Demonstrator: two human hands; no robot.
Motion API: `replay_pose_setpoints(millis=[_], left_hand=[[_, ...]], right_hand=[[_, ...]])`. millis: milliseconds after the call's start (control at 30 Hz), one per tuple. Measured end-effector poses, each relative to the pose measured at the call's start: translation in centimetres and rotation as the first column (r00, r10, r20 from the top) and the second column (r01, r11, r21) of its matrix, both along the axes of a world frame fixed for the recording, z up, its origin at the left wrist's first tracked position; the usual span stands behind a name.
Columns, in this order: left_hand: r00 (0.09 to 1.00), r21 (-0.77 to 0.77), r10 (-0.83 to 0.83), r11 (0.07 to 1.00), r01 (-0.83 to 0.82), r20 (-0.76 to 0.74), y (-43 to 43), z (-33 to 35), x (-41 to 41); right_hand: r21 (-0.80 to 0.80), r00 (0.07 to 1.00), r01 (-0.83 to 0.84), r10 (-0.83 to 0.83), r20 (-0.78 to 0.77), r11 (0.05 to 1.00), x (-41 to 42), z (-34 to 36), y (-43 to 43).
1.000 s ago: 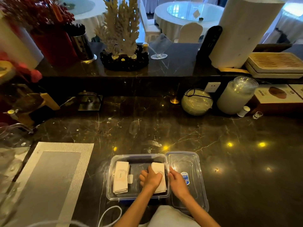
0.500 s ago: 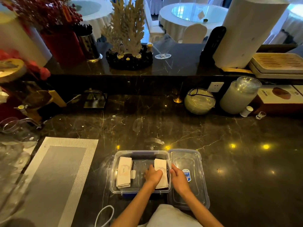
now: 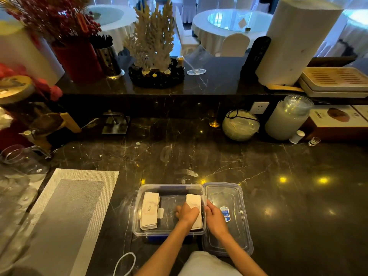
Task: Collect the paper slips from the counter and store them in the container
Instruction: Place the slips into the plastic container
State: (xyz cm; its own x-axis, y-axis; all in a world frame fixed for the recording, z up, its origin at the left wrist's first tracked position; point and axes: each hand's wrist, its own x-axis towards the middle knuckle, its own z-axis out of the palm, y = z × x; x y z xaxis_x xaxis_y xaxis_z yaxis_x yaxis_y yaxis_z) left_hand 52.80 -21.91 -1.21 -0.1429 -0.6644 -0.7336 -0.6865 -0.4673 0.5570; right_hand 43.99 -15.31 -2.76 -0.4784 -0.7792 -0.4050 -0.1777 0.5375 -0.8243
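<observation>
Spanning the whole scene, the dark marble counter (image 3: 219, 160) carries your clear container (image 3: 139, 212) at its near edge, long axis left to right, with the lid (image 3: 235, 242) touching its right side. Inside, two slip stacks run near to far: the left stack (image 3: 149, 211) lies free, and the right stack (image 3: 194, 201) sits under your left hand (image 3: 188, 214), fingers curled onto it. Your right hand (image 3: 215, 217) grips the container's right wall.
</observation>
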Motion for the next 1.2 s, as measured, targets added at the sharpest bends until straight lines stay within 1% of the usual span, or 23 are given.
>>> replay_pose_setpoints(millis=[200, 267, 400, 500, 600, 833, 933, 1033, 1133, 1200], left_hand=[[0.992, 0.026, -0.001, 1.0, 0.004, -0.126, -0.5, -0.4, 1.1], [0.994, 0.005, 0.01, 1.0, -0.01, -0.111, -0.3, -0.5, 0.9], [0.999, -0.04, -0.005, 0.999, 0.003, -0.032, -0.1, -0.5, 0.2], [0.999, -0.032, 0.008, 0.999, -0.009, -0.036, 0.0, 0.0, 0.1], [1.0, -0.028, -0.014, 1.0, 0.013, -0.022, 0.0, 0.1, 0.0], [0.998, -0.044, 0.034, 0.998, -0.036, -0.043, 0.0, 0.3, -0.4], [0.998, -0.046, 0.054, 0.997, -0.055, -0.021, 0.1, 0.2, -0.5], [0.999, -0.029, 0.039, 0.999, -0.04, -0.03, 0.2, 0.0, -0.7], [0.996, -0.027, 0.083, 0.996, -0.084, -0.036, 0.1, -0.1, -0.7], [0.997, -0.019, 0.061, 0.998, -0.062, -0.051, 0.1, -0.4, -0.6]], right_hand=[[0.007, 1.0, -0.014, 0.014, -0.003, 1.0, 0.0, -0.1, 0.0], [-0.004, 1.0, -0.019, 0.019, -0.001, 1.0, 0.0, 0.0, 0.1], [-0.02, 1.0, -0.02, 0.021, 0.016, 1.0, -0.1, 0.0, 0.2], [-0.023, 0.999, -0.019, 0.02, 0.029, 1.0, -0.2, 0.0, 0.2], [-0.023, 0.999, -0.018, 0.019, 0.03, 1.0, -0.2, -0.1, 0.1], [-0.001, 1.0, -0.028, 0.028, 0.013, 1.0, -0.2, -0.1, 0.3], [0.001, 0.999, -0.05, 0.05, -0.004, 0.999, -0.4, 0.0, 0.3], [-0.003, 0.998, -0.058, 0.058, 0.002, 0.998, -0.4, 0.1, 0.3], [0.005, 0.998, -0.063, 0.063, 0.017, 0.998, -0.5, -0.1, 0.3], [0.013, 0.998, -0.054, 0.054, 0.018, 0.998, -0.4, 0.0, 0.2]])
